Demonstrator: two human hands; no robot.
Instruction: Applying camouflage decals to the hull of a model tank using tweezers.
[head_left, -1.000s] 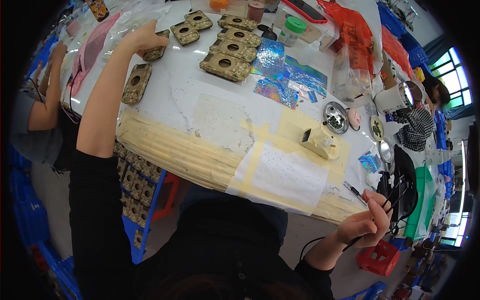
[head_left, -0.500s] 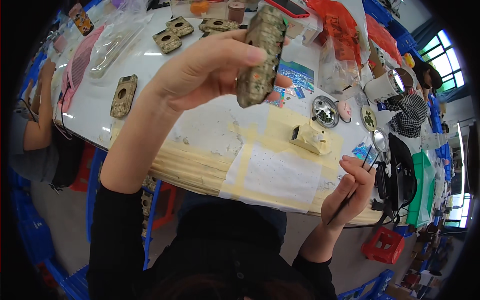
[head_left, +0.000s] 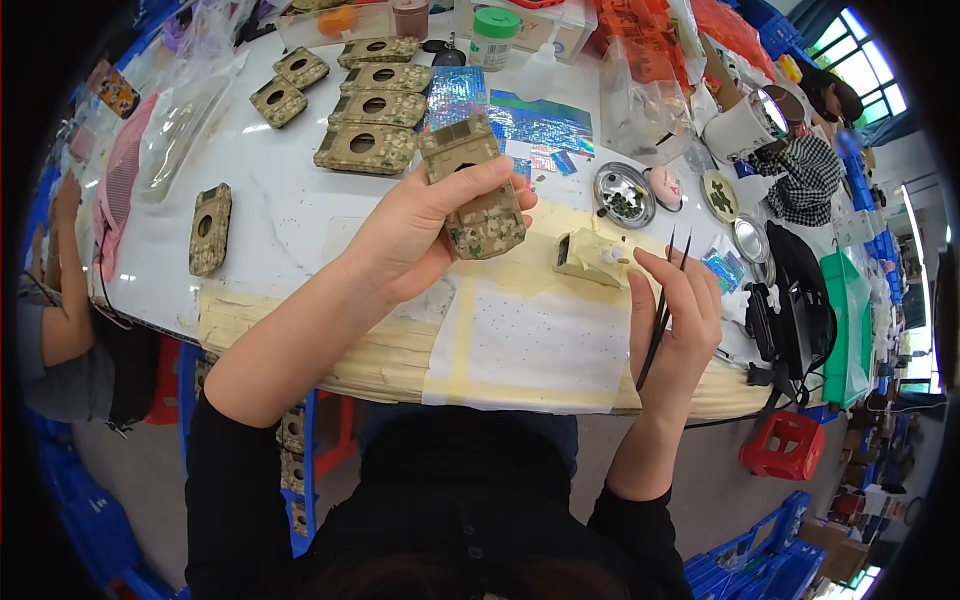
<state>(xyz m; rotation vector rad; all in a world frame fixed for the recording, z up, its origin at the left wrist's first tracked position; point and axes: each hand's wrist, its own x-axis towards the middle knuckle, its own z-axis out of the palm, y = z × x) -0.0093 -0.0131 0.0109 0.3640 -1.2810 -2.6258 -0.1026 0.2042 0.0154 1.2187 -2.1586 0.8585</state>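
I see my left hand (head_left: 420,235) with fingers clamped on the camo hull (head_left: 475,190) at frame centre, long axis running up-frame, while my right hand (head_left: 675,305) pinches tweezers (head_left: 662,310) just right of it.

A camouflage-painted plastic tank hull (head_left: 475,188) is sitting tilted in the left hand (head_left: 420,235), above the desk (head_left: 270,200). Thin black tweezers (head_left: 662,310) are pointing far, pinched in the right hand (head_left: 675,320).
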